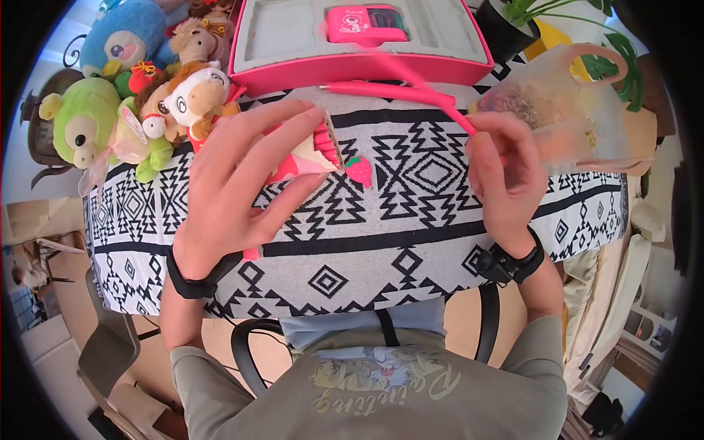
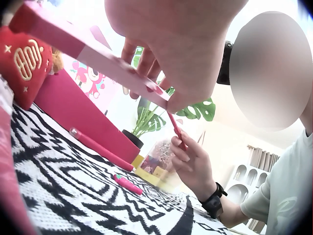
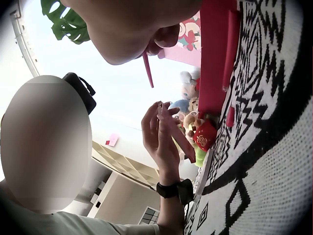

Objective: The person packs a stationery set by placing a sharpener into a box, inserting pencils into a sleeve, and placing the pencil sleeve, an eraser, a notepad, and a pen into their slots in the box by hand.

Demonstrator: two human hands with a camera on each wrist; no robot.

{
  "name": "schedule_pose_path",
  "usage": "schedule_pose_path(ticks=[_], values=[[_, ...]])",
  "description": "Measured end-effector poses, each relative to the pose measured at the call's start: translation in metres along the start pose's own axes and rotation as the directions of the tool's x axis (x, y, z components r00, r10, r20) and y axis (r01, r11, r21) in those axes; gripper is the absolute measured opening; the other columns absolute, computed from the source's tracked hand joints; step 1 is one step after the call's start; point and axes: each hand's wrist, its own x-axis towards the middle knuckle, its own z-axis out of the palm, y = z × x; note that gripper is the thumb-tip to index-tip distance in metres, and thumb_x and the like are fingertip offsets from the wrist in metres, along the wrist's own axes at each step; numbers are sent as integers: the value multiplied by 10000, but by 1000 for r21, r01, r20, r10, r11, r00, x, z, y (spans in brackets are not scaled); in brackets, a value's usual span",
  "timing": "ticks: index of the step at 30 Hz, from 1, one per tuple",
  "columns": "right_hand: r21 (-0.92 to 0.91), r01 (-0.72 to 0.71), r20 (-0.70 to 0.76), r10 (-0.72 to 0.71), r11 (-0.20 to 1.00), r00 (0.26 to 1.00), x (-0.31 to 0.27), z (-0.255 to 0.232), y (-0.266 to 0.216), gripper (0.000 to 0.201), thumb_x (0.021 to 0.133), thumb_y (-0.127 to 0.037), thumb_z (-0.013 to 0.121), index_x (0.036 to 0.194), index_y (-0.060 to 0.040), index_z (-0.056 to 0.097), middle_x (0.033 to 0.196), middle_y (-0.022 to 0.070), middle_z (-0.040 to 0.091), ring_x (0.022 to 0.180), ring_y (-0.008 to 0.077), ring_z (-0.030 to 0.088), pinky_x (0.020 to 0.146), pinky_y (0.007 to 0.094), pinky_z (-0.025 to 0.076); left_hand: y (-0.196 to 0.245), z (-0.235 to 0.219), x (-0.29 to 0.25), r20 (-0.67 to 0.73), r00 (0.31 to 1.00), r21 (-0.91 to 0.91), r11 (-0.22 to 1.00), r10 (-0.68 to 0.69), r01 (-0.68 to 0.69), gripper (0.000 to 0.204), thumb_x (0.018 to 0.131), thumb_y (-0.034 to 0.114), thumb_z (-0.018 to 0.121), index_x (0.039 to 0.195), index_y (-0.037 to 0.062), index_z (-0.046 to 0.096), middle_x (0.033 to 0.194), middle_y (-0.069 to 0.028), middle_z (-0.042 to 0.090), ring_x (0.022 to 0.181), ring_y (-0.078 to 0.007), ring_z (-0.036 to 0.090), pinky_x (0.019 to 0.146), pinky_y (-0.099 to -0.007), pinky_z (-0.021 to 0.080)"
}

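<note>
Stick: thin pink stick, pinched by the right hand; blurred in the head view, its tapered end distinct in the right wrist view.
Small box: small box, gripped by the left hand; only the head view shows pink sticks at its open end.
Blocked: left fingers cover part of it from above.
Strawberry: strawberry piece on the patterned cloth, near that end.
Beyond: pink tube before the large box.
Sides: plush toys left, clear bag right.

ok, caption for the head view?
Left hand holds an open box of pink sticks; right hand pinches a slim pink rod above a patterned tablecloth.
</note>
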Motion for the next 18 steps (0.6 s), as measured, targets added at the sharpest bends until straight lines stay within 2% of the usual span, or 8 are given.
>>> schedule_pose_path(ticks=[4, 6, 7, 9, 10, 12, 15, 18], values=[[76, 81, 19, -82, 994, 996, -1, -5, 5, 208, 1048, 24, 603, 1254, 51, 627, 1012, 77, 667, 615, 24, 557, 504, 183, 402, 0, 2, -3, 69, 997, -10, 1000, -23, 24, 536, 795, 120, 862, 1294, 13, 699, 1251, -137, 708, 970, -298, 704, 819, -369, 556], [129, 91, 15, -93, 987, 996, -3, -1, 3, 197, 1050, 26, 597, 1242, 57, 629, 1036, 95, 670, 579, 25, 540, 477, 184, 389, -2, 0, -6, 172, 983, -25, 997, -65, 71, 616, 811, 84, 854, 1383, 5, 640, 1328, -196, 692, 1176, -346, 689, 1014, -407, 534], [155, 48, -27, -44, 987, 999, -4, 4, -2, 185, 1049, 26, 600, 1228, 56, 636, 1017, 99, 677, 558, 29, 536, 467, 187, 388, -2, 0, -8, 172, 983, -25, 997, -65, 71, 616, 811, 84, 854, 1383, 5, 640, 1328, -196, 692, 1176, -346, 689, 1014, -407, 534], [183, 7, -69, 6, 983, 998, -4, 5, -3, 172, 1049, 27, 603, 1213, 55, 643, 997, 103, 684, 537, 32, 531, 457, 191, 387, -1, 3, -13, 173, 963, -61, 973, -208, 222, 674, 835, 110, 857, 1447, 18, 589, 1335, -196, 689, 1172, -355, 689, 1029, -405, 529], [185, -2, -21, 6, 983, 1000, -5, 0, 0, 168, 1044, 27, 614, 1205, 58, 645, 983, 109, 696, 542, 36, 544, 463, 187, 393, 2, 3, -11, 175, 963, -62, 973, -208, 221, 674, 835, 110, 857, 1447, 18, 589, 1335, -196, 689, 1172, -355, 689, 1029, -405, 529], [189, -12, 27, 7, 982, 1000, -6, -3, 2, 164, 1039, 27, 625, 1197, 60, 648, 968, 116, 707, 547, 40, 556, 468, 183, 399, 7, 3, -6, 182, 909, -95, 913, -375, 396, 730, 855, 133, 856, 1501, 27, 532, 1369, -189, 676, 1176, -358, 687, 1047, -405, 521], [195, -17, 68, 4, 981, 998, -6, -3, 1, 197, 1005, 65, 658, 1201, 64, 654, 955, 123, 727, 570, 54, 600, 473, 184, 420, -3, 9, -10, 155, 951, -27, 961, -266, 274, 750, 868, 124, 839, 1532, 43, 500, 1378, -183, 662, 1182, -346, 683, 1037, -405, 523], [188, 50, 78, -66, 981, 995, -6, 0, 3, 248, 961, 117, 685, 1203, 68, 666, 1033, 147, 738, 605, 75, 648, 486, 187, 451, 1, 7, -7, 210, 922, -26, 941, -324, 337, 696, 881, 113, 820, 1512, 46, 533, 1375, -174, 649, 1187, -344, 674, 1014, -401, 528]])
